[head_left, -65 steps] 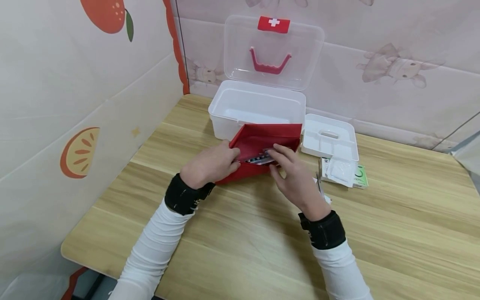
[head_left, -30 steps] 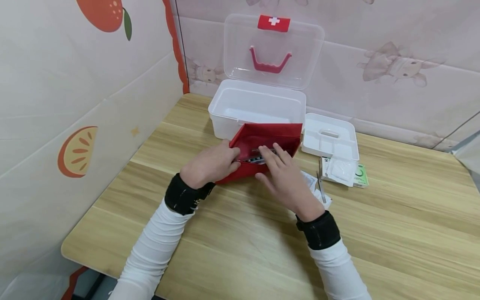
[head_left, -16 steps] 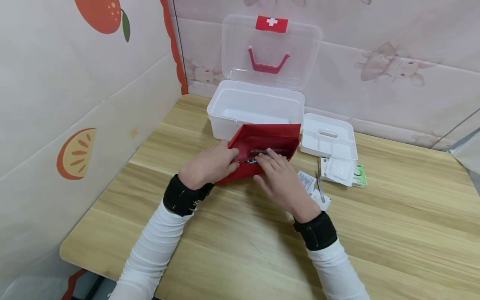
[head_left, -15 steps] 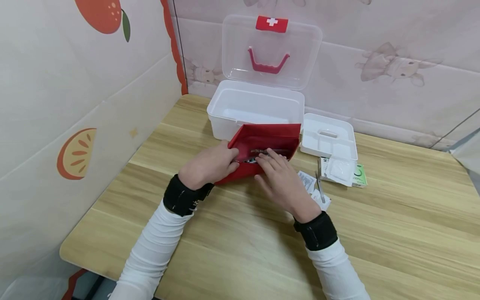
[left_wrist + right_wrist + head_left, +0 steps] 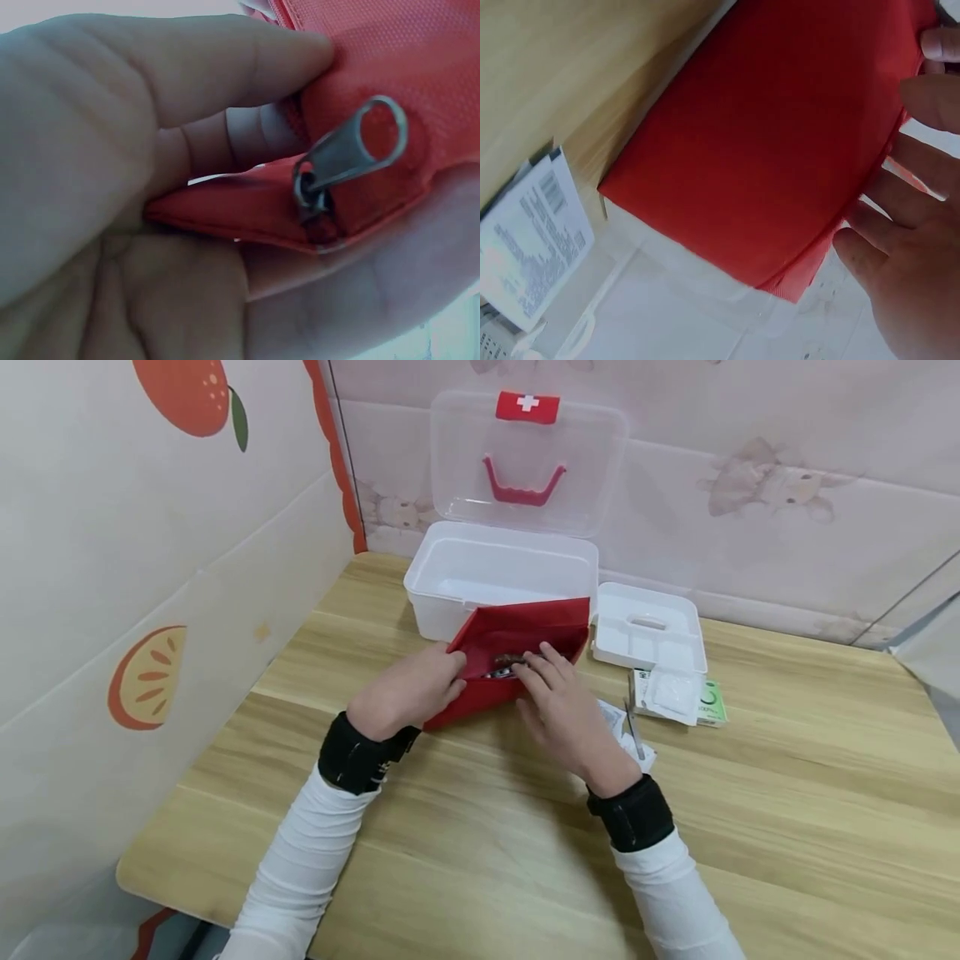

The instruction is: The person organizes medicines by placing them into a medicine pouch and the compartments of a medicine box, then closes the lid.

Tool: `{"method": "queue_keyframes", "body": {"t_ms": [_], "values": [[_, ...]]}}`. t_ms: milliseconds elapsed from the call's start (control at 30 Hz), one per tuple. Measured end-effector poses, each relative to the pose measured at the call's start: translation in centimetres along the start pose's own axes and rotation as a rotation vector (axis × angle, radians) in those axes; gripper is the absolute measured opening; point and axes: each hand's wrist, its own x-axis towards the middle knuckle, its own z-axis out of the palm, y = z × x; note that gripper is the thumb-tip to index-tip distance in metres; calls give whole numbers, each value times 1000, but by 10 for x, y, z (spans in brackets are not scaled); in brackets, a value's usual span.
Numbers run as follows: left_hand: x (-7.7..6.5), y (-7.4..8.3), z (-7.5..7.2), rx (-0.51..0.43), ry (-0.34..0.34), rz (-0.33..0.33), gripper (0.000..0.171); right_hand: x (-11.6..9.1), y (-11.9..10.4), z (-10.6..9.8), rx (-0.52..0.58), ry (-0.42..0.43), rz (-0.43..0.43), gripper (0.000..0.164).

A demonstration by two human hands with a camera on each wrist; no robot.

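Observation:
A red zippered pouch (image 5: 480, 702) stands with its mouth spread on the table, in front of the clear box. My left hand (image 5: 408, 689) grips its left corner; the metal zipper pull (image 5: 349, 154) hangs beside the fingers in the left wrist view. My right hand (image 5: 566, 714) reaches over the front edge, fingers extended into the mouth and thumb outside. Near the fingertips lie a brownish item (image 5: 507, 659) and small black-and-white patterned items (image 5: 498, 673). What the right fingertips touch is hidden. In the right wrist view those fingers (image 5: 900, 196) pass behind the pouch's edge.
Behind the pouch stands a clear box (image 5: 442, 610) with its lid (image 5: 457, 477) raised. To its right are a white compartment tray (image 5: 611, 647), small boxes (image 5: 711, 706) under a white packet (image 5: 672, 695), and a slim metal tool (image 5: 634, 735) on white packets (image 5: 612, 717).
My right hand has moved from the right side of the pouch's mouth toward its middle, and its fingers have shifted about inside. The brownish item has come into view. The left hand keeps its grip.

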Motion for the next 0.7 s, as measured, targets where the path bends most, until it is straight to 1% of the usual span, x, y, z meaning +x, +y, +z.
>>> {"method": "queue_keyframes", "body": {"t_ms": [100, 200, 300, 467, 600, 700], "values": [[-1, -1, -1, 1, 7, 4, 23, -2, 7, -7, 10, 25, 19, 45], [0, 0, -2, 1, 10, 4, 21, -7, 16, -17, 29, 66, 60, 41], [-2, 0, -1, 0, 13, 1, 19, -14, 27, -27, 47, 86, 142, 37], [-2, 0, 0, -11, 32, -2, 23, -25, 44, -45, 46, 107, 330, 24], [-2, 0, 1, -34, 49, 2, 23, -37, 59, -58, 20, 122, 424, 13], [-2, 0, 1, -62, 64, 4, 21, -47, 72, -65, 1, 114, 476, 11]]}}
